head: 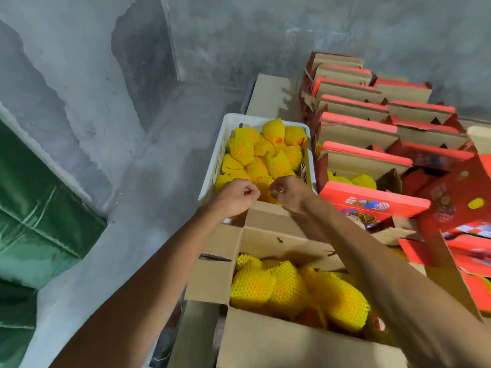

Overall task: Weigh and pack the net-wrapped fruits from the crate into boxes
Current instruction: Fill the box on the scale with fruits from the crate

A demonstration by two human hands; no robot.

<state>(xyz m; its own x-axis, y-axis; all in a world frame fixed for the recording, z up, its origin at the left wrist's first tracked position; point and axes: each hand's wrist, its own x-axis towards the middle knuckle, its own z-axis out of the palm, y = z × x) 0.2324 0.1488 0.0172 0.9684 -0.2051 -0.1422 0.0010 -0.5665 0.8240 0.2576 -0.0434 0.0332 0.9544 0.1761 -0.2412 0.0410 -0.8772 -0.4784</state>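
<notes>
Here, one white crate holds about a dozen net-wrapped fruits. Left hand clenched, empty; right hand pinches yellow netting. One brown carton, about ten red boxes; grey concrete floor, wall.

- Single head-worn wide-angle view, looking steeply down and forward from above the person's outstretched forearms.
- Close over an open cardboard box; white crate lies farther ahead, wall beyond.
</notes>
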